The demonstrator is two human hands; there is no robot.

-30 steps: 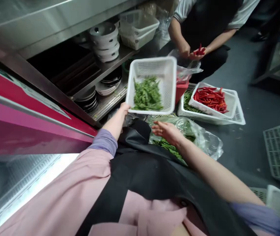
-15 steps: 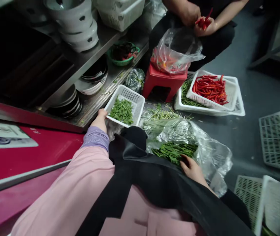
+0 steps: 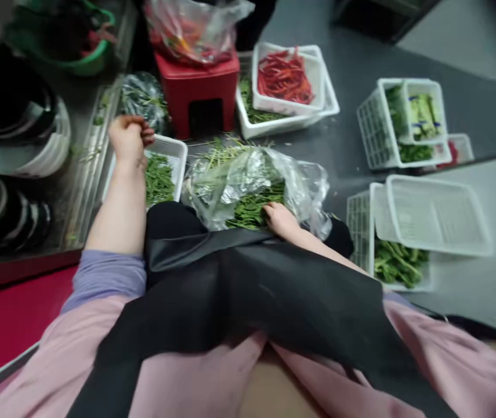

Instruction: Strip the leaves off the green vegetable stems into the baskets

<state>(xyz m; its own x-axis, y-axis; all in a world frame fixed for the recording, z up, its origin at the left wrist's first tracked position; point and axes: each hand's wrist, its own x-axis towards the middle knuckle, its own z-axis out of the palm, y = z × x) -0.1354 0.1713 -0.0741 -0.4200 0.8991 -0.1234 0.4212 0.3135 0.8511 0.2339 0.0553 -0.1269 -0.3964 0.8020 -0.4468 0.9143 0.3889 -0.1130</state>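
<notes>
The greens are kept in a clear plastic bag at the lower middle of the frame, and the right hand is laid on them with its fingers down, though a firm hold cannot be told. The left hand is curled up over a small white basket, and nothing can be seen held in it. The basket could be tipped by that arm, or greens could be dropped on the floor if the slippery bag is pulled too hard.
</notes>
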